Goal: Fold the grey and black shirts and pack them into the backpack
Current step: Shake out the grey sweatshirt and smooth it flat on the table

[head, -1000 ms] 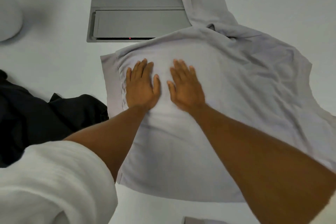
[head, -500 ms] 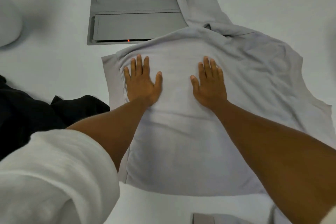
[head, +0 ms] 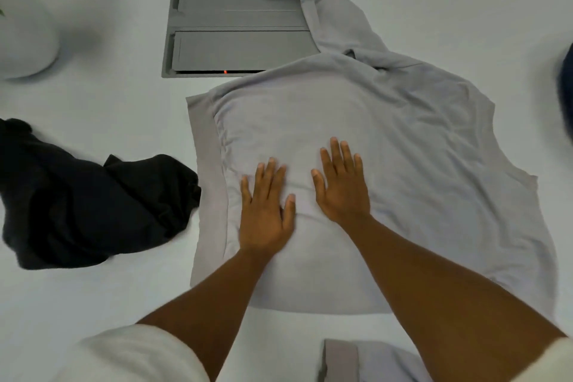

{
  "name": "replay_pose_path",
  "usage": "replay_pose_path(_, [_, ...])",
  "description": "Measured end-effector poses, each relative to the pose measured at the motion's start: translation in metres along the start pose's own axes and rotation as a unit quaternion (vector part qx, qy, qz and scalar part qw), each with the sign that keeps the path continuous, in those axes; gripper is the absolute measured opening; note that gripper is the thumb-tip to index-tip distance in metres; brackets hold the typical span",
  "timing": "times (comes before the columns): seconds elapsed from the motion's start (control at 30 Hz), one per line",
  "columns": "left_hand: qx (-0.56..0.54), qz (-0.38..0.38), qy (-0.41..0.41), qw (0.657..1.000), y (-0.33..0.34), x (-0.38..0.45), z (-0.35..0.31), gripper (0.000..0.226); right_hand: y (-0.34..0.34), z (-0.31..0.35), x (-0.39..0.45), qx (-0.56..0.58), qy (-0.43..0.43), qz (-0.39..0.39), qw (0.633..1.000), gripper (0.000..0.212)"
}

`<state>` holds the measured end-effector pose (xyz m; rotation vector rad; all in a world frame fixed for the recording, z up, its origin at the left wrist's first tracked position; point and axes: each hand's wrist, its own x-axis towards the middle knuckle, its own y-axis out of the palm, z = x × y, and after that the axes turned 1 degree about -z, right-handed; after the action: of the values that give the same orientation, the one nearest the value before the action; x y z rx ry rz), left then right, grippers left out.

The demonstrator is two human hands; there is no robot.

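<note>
Right now both hands lie flat on the grey shirt (head: 387,164), palms down and side by side near its middle. The left hand (head: 265,214) has its fingers straight and slightly spread, pressing the cloth; the right hand (head: 341,187) does the same just beside it, the two thumbs close but apart. Neither grip is curled round anything.

The grey shirt is spread across the white surface (head: 108,121), its ribbed hem (head: 206,183) at the left edge. One sleeve (head: 322,15) runs up and away, its cuff lying on a grey recessed panel (head: 229,28) set into the surface; a small red light (head: 225,72) shows at the panel's near edge. The shirt's far edge overlaps that panel's near right corner.

The black shirt (head: 90,205) sits crumpled to the left of the grey one, its nearest fold touching or almost touching the ribbed hem. A second grey cuff (head: 341,360) shows at the bottom edge, between the forearms. White sleeves (head: 133,357) cover the upper arms. A white rounded object (head: 24,43), blurred, is at the far left, and a dark shape (head: 566,80) is cut off at the right edge; what it is cannot be told.
</note>
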<state>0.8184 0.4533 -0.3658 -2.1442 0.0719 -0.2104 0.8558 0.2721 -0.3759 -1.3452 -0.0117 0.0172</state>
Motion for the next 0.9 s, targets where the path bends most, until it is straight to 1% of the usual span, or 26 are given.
replay_pose_path(0.07, [0.042, 0.009, -0.024, 0.999, -0.001, -0.016, 0.007, 0.063, -0.001, -0.009, -0.002, -0.019, -0.007, 0.001, 1.0, 0.06])
replay_pose_path(0.13, [0.063, 0.018, -0.029, 0.997, -0.004, -0.023, 0.008, 0.065, -0.002, -0.013, 0.001, -0.032, -0.005, 0.012, 0.999, 0.062])
replay_pose_path(0.3, [0.074, 0.024, -0.035, 0.996, -0.008, -0.033, 0.011, 0.067, -0.002, -0.014, 0.005, -0.045, 0.003, 0.014, 0.999, 0.066])
replay_pose_path(0.43, [0.109, 0.019, -0.045, 0.993, -0.004, -0.037, 0.012, 0.068, -0.008, -0.008, 0.005, -0.03, 0.041, 0.069, 0.996, 0.067])
replay_pose_path(0.47, [0.129, 0.025, -0.053, 0.99, -0.003, -0.036, 0.012, 0.07, -0.009, -0.004, 0.001, -0.02, 0.056, 0.058, 0.997, 0.066])
replay_pose_path(0.53, [0.164, 0.042, -0.063, 0.983, -0.001, -0.034, 0.012, 0.076, -0.009, 0.003, -0.023, -0.004, 0.063, -0.011, 0.998, 0.065])
replay_pose_path(0.6, [0.18, 0.053, -0.072, 0.98, -0.001, -0.033, 0.013, 0.082, -0.004, 0.006, -0.058, 0.006, 0.035, -0.049, 0.998, 0.062])
replay_pose_path(0.7, [0.18, 0.061, -0.083, 0.978, -0.002, -0.033, 0.013, 0.087, 0.002, -0.005, -0.104, 0.024, 0.005, -0.056, 0.998, 0.064])
replay_pose_path(0.83, [0.184, 0.082, -0.094, 0.975, -0.002, -0.031, 0.013, 0.089, -0.008, -0.048, -0.127, 0.018, 0.053, -0.074, 0.996, 0.068])
replay_pose_path(0.9, [0.192, 0.091, -0.103, 0.972, -0.003, -0.029, 0.011, 0.089, -0.014, -0.073, -0.134, 0.007, 0.076, -0.069, 0.995, 0.07])
